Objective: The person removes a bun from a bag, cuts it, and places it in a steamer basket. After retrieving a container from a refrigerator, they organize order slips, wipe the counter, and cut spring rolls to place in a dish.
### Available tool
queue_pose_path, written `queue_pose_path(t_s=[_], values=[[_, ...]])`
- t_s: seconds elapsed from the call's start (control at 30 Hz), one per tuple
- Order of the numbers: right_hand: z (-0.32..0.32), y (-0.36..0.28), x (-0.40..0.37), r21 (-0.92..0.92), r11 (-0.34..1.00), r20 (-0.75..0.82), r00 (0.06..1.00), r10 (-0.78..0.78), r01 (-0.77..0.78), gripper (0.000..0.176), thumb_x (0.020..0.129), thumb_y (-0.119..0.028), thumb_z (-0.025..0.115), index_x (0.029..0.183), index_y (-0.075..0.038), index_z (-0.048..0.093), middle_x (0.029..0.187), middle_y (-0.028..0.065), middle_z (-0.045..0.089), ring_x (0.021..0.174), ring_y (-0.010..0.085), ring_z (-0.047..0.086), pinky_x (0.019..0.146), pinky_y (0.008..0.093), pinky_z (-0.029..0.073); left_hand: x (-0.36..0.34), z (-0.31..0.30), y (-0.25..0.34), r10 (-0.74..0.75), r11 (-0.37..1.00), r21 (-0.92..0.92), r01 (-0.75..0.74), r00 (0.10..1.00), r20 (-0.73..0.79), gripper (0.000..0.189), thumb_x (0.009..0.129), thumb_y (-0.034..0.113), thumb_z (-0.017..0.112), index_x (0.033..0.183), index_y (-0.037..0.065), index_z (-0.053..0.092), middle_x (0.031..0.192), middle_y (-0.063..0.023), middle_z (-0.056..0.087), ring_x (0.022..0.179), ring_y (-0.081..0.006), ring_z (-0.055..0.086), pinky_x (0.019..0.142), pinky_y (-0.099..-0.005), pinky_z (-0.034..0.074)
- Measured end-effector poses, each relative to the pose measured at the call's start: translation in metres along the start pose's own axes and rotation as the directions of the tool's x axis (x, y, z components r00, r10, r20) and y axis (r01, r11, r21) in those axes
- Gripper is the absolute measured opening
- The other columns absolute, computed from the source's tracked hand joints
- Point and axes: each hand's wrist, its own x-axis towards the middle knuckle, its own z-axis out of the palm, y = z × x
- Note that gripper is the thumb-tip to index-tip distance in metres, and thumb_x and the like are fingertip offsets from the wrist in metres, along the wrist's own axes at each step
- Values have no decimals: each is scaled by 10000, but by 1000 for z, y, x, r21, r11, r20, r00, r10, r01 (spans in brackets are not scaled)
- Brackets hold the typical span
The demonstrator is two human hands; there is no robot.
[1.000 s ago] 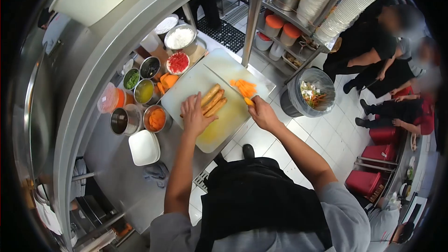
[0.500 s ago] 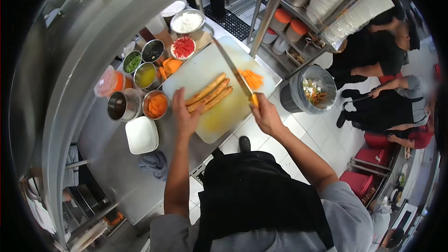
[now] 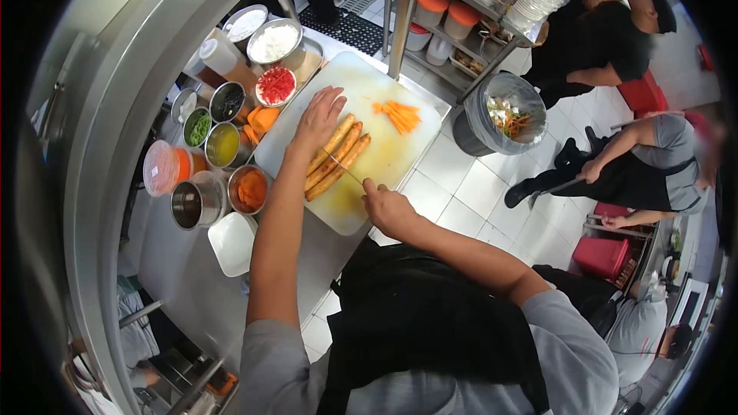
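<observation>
Three long browned rolls (image 3: 338, 156) lie side by side on the white cutting board (image 3: 396, 157). My left hand (image 3: 317, 121) rests at their far end, fingers stretched out and lying over the leftmost roll and the board. In my right hand (image 3: 388, 209) is the handle of a kitchen knife (image 3: 344, 167), the fingers wrapped round it. Its thin blade runs edge-on across the rolls near their middle. Orange carrot sticks (image 3: 400, 116) are piled at the board's right side.
Left of the board stand a bowl of chopped red pieces (image 3: 275, 86), a pot of white crumbs (image 3: 274, 42), a tin of carrot slices (image 3: 249, 189) and white square dishes (image 3: 232, 244). A lined bin (image 3: 503, 117) is right of the table. Several people stand at the right.
My right hand has brought the knife left and down, from upright over the board to across the rolls. My left hand has moved from the rolls' near end to their far end.
</observation>
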Motion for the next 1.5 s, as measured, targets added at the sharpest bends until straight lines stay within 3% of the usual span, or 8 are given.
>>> queue_pose_path(t_s=[0.43, 0.87, 0.93, 1.0, 1.1, 1.2, 1.33, 1.5], values=[[19, 6, 20, -3, 996, 30, 996, 86, -86, 156, 976, -158, 464, 1043, -18, 442, 787, 254, 670, 727, 419, 688, 623, 527, 550, 0, 20, -17, 60, 980, 190, -66, 997, 40, 593, 1029, 346, 456, 1491, -9, 347, 1512, -238, 400, 1456, -381, 289, 1206, -465, 212], [19, 6, 23, -29, 995, 36, 995, 94, -93, 175, 964, -136, 449, 1078, -3, 458, 813, 263, 681, 764, 429, 693, 651, 529, 557, 1, 22, -26, 18, 991, 133, -16, 1000, -14, 578, 1035, 325, 453, 1498, -2, 346, 1535, -248, 355, 1457, -386, 280, 1196, -461, 235], [18, 13, 27, 17, 996, 59, 994, 89, -90, 202, 971, -160, 471, 1082, 7, 450, 810, 275, 672, 765, 449, 680, 663, 552, 541, -1, 17, -17, -71, 997, -61, 56, 958, -278, 553, 1036, 318, 460, 1478, -4, 376, 1528, -246, 368, 1441, -397, 302, 1188, -460, 244], [15, 28, 29, 65, 998, 46, 999, 23, -26, 224, 977, -180, 485, 1088, 11, 446, 803, 279, 666, 766, 459, 671, 667, 556, 533, -33, -6, 7, -146, 980, -175, 94, 938, -314, 635, 969, 256, 608, 1485, -5, 343, 1459, -250, 424, 1370, -412, 369, 1165, -470, 271], [0, 19, 20, 88, 996, 18, 999, -32, 30, 261, 986, -209, 508, 1099, 15, 438, 791, 281, 656, 762, 472, 655, 669, 556, 521, -116, -27, 27, -242, 967, 56, 249, 965, -103, 941, 793, 257, 818, 1508, -13, 269, 1432, -252, 426, 1334, -414, 380, 1139, -492, 303], [-19, -4, 8, 59, 998, -2, 1000, 1, -1, 277, 985, -218, 527, 1104, 15, 435, 784, 280, 650, 759, 474, 648, 669, 548, 518, -162, -27, 37, -275, 945, 182, 270, 961, 0, 1050, 698, 283, 872, 1502, -20, 269, 1416, -258, 428, 1322, -423, 376, 1121, -504, 320], [-15, -7, -2, 32, 999, -29, 999, -19, 20, 277, 977, -207, 544, 1109, 12, 437, 797, 285, 647, 760, 473, 649, 668, 544, 521, -170, -10, 31, -251, 930, 249, 271, 962, -109, 976, 699, 202, 840, 1486, 8, 298, 1349, -225, 468, 1270, -394, 429, 1118, -492, 334], [1, -23, -7, -2, 999, 4, 999, -50, 50, 276, 974, -206, 546, 1107, 10, 438, 833, 288, 645, 762, 476, 650, 674, 542, 527, -179, -9, 38, -321, 929, 126, 347, 928, -189, 865, 742, 208, 805, 1451, 7, 352, 1335, -208, 502, 1278, -374, 446, 1118, -475, 338]])
